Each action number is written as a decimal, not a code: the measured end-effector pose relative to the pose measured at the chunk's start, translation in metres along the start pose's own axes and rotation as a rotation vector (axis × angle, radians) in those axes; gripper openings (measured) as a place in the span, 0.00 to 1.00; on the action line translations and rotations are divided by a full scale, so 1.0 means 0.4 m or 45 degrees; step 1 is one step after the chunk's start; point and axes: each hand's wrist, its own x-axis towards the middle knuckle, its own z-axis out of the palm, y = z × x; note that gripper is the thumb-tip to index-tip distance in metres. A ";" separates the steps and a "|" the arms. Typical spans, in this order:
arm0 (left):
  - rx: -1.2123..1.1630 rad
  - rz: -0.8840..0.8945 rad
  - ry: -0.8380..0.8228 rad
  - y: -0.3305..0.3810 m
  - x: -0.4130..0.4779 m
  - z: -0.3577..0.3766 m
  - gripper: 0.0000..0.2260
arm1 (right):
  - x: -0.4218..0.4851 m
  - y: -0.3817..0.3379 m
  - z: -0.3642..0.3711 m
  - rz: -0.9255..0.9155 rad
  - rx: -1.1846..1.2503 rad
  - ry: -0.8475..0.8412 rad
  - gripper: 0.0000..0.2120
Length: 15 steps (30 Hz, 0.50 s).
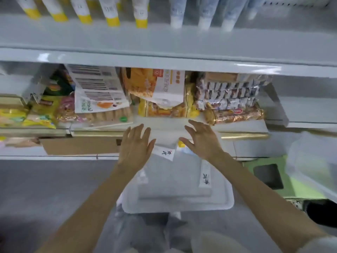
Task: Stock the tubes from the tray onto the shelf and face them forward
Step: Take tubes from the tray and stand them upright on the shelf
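Observation:
A white plastic tray (pixel 182 205) sits below me, in front of the shelving. Two white tubes with black characters lie in it: one (pixel 165 152) between my hands near the tray's far end, another (pixel 205 177) along its right side. A yellow cap (pixel 181 143) peeks out beside my right thumb. My left hand (pixel 135 145) and right hand (pixel 202 138) hover over the tray's far end, fingers spread, holding nothing. On the top shelf (pixel 164 41) stand a row of yellow-capped tubes (pixel 113 13) and, to their right, white-capped tubes (pixel 176 15).
The middle shelf holds snack packets: biscuit bags (pixel 98 92), an orange bag (pixel 155 84), wrapped cakes (pixel 229 99). A cardboard box (pixel 80 145) sits lower left. A green stool (pixel 269 178) and a clear plastic bin (pixel 313 161) stand at the right. Grey floor lies at the left.

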 end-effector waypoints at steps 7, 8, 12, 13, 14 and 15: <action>-0.011 -0.424 -0.482 0.016 -0.266 0.174 0.21 | -0.188 0.076 0.179 0.235 0.171 -0.500 0.31; -0.020 -0.497 -0.526 0.015 -0.286 0.187 0.22 | -0.209 0.081 0.202 0.284 0.213 -0.558 0.32; -0.143 -0.642 -0.555 0.009 -0.323 0.222 0.26 | -0.258 0.085 0.283 0.618 0.587 -0.767 0.34; -0.173 -0.662 -0.551 0.007 -0.328 0.235 0.26 | -0.269 0.085 0.306 0.725 0.709 -0.807 0.35; -0.200 -0.697 -0.551 0.004 -0.333 0.239 0.27 | -0.279 0.084 0.321 0.805 0.798 -0.820 0.37; -0.221 -0.728 -0.554 0.001 -0.337 0.243 0.29 | -0.286 0.085 0.335 0.861 0.850 -0.830 0.38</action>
